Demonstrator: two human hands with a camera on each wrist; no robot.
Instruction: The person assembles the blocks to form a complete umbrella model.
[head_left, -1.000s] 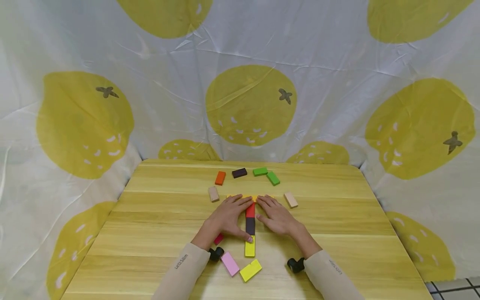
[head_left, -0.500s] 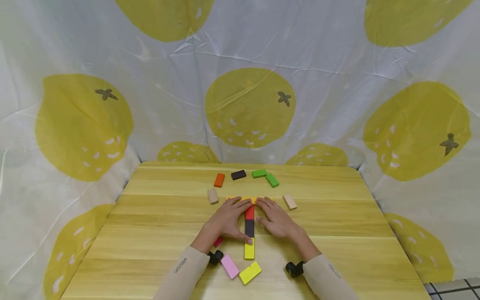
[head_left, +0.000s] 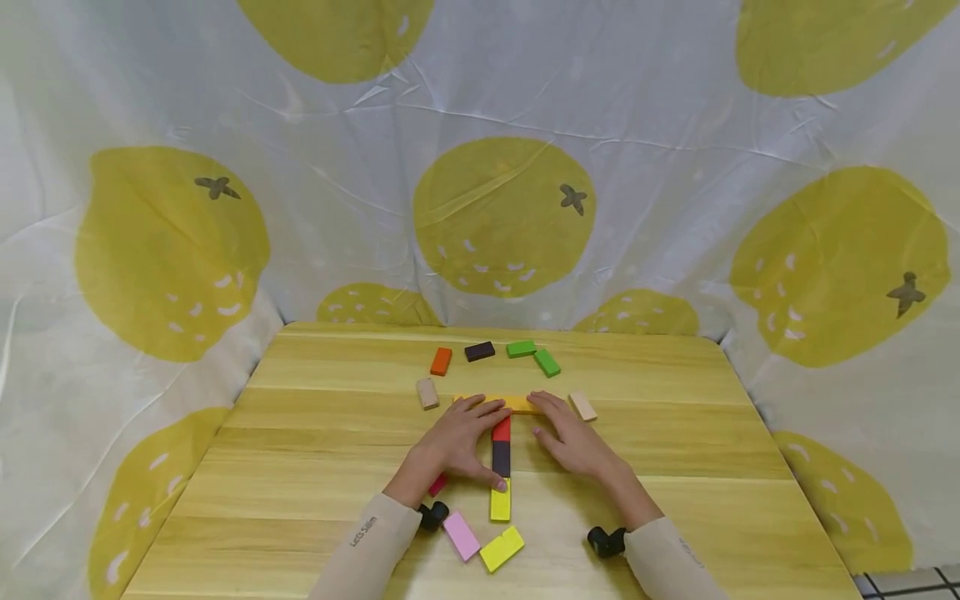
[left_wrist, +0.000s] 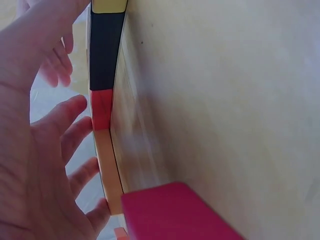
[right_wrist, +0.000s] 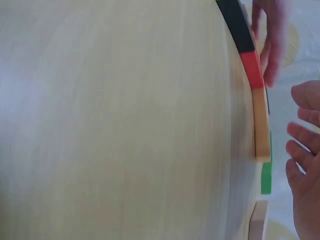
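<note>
Flat coloured blocks form a T on the table: an orange row (head_left: 522, 405) across the far end, then a red block (head_left: 501, 430), a black block (head_left: 501, 458) and a yellow block (head_left: 500, 505) in a line towards me. My left hand (head_left: 459, 443) spans the left side, its thumb at the yellow block and its fingertips over the orange row, hiding part of it. Spread fingers (left_wrist: 75, 131) lie beside the red and orange blocks in the left wrist view. My right hand (head_left: 576, 442) is by the orange row's right end; the right wrist view shows its fingers apart from the blocks.
Around the T lie loose blocks: an orange-red one (head_left: 441, 362), a dark one (head_left: 480, 352), green ones (head_left: 521, 349), pale wooden ones (head_left: 427, 394), a pink one (head_left: 461, 536), a yellow one (head_left: 502, 548) and a crimson one (left_wrist: 175, 212). A lemon-print cloth (head_left: 502, 217) hangs behind the table.
My right hand has moved to the right, away from the middle, uncovering more of the orange row. The left hand stays in about the same place.
</note>
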